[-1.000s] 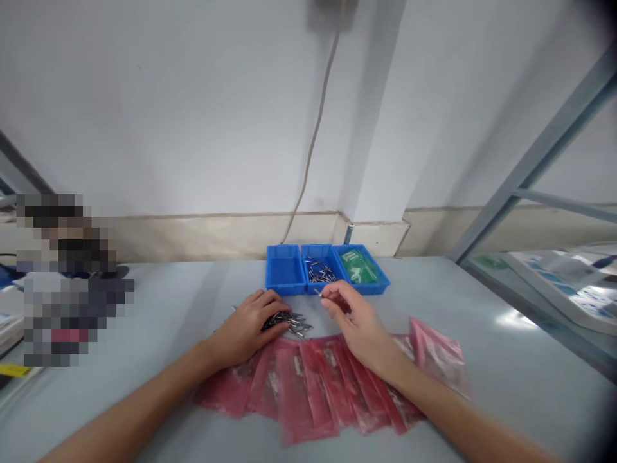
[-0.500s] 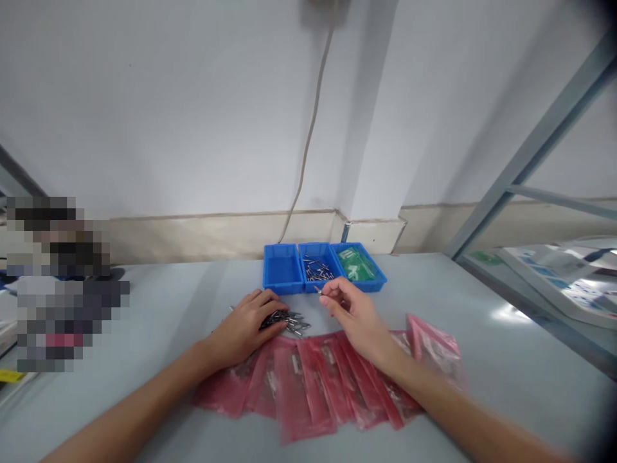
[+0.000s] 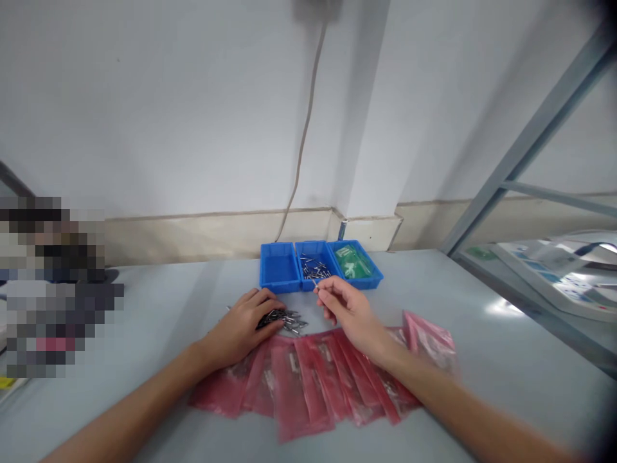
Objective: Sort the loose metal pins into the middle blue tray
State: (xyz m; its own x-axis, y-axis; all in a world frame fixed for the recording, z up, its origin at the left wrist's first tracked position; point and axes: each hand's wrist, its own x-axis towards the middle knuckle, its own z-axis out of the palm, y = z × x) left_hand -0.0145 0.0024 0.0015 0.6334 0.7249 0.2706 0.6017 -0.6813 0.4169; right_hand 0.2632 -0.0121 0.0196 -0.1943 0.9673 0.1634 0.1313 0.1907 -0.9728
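Note:
My left hand lies on the table with its fingers curled over a small heap of metal pins. My right hand is raised just in front of the blue trays and pinches one thin metal pin between thumb and fingers. Three blue trays stand side by side: the left tray looks bare, the middle tray holds several metal pins, the right tray holds green packets. A fan of pink plastic bags lies under both forearms.
A white wall with a hanging cable rises behind the trays. A grey metal shelf frame with printed sheets stands at the right. A blurred-out area sits at the table's left edge.
My right hand has drifted slightly up and toward the middle tray with the pin. The left hand stays on the pin heap. The view has shifted a little.

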